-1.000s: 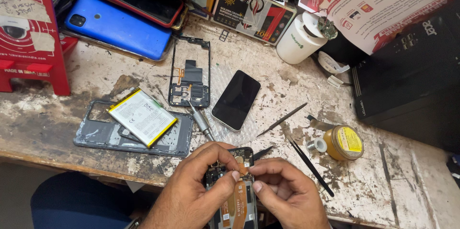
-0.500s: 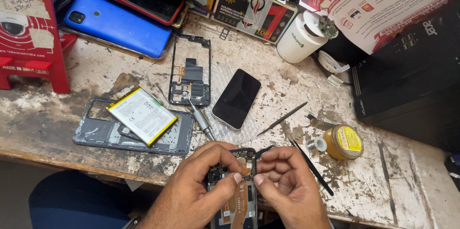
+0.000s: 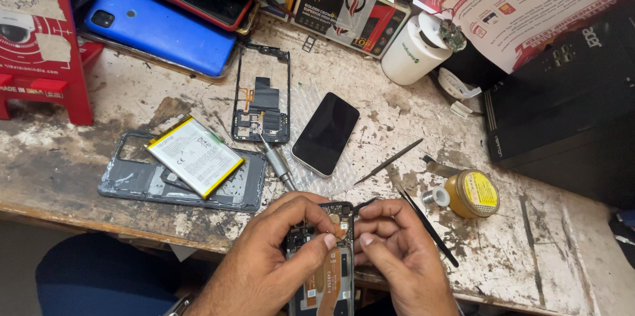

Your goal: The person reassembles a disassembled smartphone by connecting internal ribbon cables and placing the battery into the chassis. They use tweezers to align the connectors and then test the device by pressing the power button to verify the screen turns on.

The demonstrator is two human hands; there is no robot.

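Opened phone (image 3: 329,263), its back cover off and its boards and orange ribbon cables bare, sits upright between both hands at the near edge of the worktop (image 3: 529,250). The left hand (image 3: 264,256) is closed around the phone's left side, its thumb and forefinger pinched on a small part at the top of the board. The right hand (image 3: 397,250) grips the right edge, with its fingertips curled in against the same spot. By the look of it, the step in hand is fine work on a connector or small piece near the phone's top; any further move there would call for a steady hold and a light pinch, since the ribbon cables look easy to tear.

Just beyond the left hand lies a screwdriver (image 3: 278,160), and past that a bare black frame (image 3: 261,94). Left of that hand, a battery (image 3: 195,155) rests on a grey back cover (image 3: 132,184). Beyond the right hand lie a dark screen (image 3: 325,133) and a thin metal pick (image 3: 387,162); to its right are a black-handled tool (image 3: 428,227) and a small yellow tin (image 3: 471,193). Farther off stand a white bottle (image 3: 413,51) and a blue phone (image 3: 162,28).

The worktop is scuffed, stained and flaking white, crowded at the back with boxes and papers.
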